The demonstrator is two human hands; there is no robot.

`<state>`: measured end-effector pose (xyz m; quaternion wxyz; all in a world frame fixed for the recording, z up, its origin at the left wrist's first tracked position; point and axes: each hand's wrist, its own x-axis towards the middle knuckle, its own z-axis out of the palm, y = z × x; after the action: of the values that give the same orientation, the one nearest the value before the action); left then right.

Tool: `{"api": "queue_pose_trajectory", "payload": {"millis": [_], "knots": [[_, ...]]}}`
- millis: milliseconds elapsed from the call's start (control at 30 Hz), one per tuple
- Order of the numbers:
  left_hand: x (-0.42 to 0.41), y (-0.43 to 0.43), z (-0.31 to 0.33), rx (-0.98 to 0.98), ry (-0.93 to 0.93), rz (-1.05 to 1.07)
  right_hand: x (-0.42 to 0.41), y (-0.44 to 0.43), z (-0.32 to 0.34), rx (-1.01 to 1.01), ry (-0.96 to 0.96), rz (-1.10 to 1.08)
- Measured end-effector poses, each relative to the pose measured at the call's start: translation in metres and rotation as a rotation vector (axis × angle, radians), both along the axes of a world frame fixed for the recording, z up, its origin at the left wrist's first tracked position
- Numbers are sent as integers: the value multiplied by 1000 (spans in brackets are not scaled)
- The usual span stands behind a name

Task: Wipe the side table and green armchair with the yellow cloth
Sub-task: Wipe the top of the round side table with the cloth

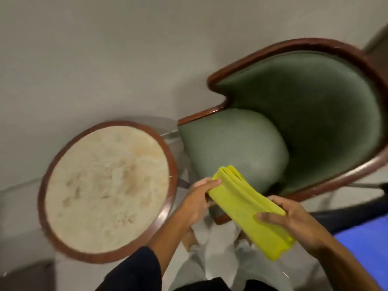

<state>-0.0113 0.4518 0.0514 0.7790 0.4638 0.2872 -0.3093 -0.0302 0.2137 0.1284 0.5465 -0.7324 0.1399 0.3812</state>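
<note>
**Folded yellow cloth held in both hands, above the chair's front edge**

Dark sleeves and pale trousers fill the lower edge at 6 o'clock, closest to the lens; the whole picture is somewhat motion-blurred.

At 9 o'clock stands the round side table [106,186], its pale, mottled top ringed by a dark reddish wooden rim. Nothing lies on it.

Just right of the table, the left hand [197,198] reaches up from the sleeve, fingers curled and closed on the upper-left end of the yellow cloth [249,211], thumb on top. The cloth is folded into a long, layered strip running diagonally from centre toward 5 o'clock, held in the air and touching neither table nor chair as far as can be seen.

The right hand [294,219] grips the strip's lower half, fingers wrapped over the far edge and thumb laid across the near face.

From 12 to 3 o'clock sits the green armchair [304,114], with a curved wooden frame, its rounded seat cushion empty.
</note>
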Motion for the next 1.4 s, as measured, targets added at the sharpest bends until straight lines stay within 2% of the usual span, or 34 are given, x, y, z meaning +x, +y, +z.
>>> {"api": "queue_pose_trajectory", "payload": {"millis": [67, 133, 200, 300, 333, 400, 467, 533, 567, 633, 700, 767, 833, 867, 933, 1033, 1167, 1233, 1333, 1400], "knots": [[-8, 58, -21, 149, -29, -87, 16, 46, -18, -38, -49, 70], [-18, 103, -36, 325, -125, -196, 35, 83, -47, -190, -207, 238], [-24, 141, -44, 584, -263, -280, 59, 126, -74, -358, -436, 455], [-37, 185, -67, 1171, -485, -261, 95, 196, -126, -531, -887, 775], [-44, 195, -79, 1357, -571, -257, 103, 215, -142, -558, -1066, 840], [-56, 213, -112, 1584, -591, -332, 115, 249, -178, -527, -1299, 1032], [-71, 220, -149, 1606, -559, -551, 116, 264, -217, -501, -1284, 1260], [-82, 235, -175, 1568, -694, -686, 112, 263, -243, -467, -1097, 1389], [-78, 251, -184, 1569, -755, -685, 107, 264, -253, -464, -1030, 1310], [-56, 287, -199, 1672, -743, -577, 85, 280, -266, -539, -975, 910], [-22, 318, -211, 1795, -528, -455, 50, 318, -268, -736, -797, 510], [9, 333, -223, 1834, -279, -350, 20, 370, -269, -801, -497, 224], [23, 336, -237, 1828, -114, -302, 18, 412, -275, -817, -292, 82], [25, 337, -244, 1827, -92, -292, 29, 423, -281, -836, -262, 41], [23, 340, -255, 1831, -110, -264, 62, 429, -294, -873, -367, 42], [21, 344, -259, 1846, -114, -240, 123, 427, -307, -888, -657, 290], [23, 342, -260, 1861, -114, -202, 189, 449, -315, -827, -839, 590], [23, 344, -260, 1863, -111, -180, 185, 463, -316, -758, -917, 744], [20, 344, -260, 1839, -146, -126, 135, 457, -319, -596, -1042, 978], [20, 345, -260, 1836, -166, -116, 99, 429, -318, -555, -1049, 974]]}}
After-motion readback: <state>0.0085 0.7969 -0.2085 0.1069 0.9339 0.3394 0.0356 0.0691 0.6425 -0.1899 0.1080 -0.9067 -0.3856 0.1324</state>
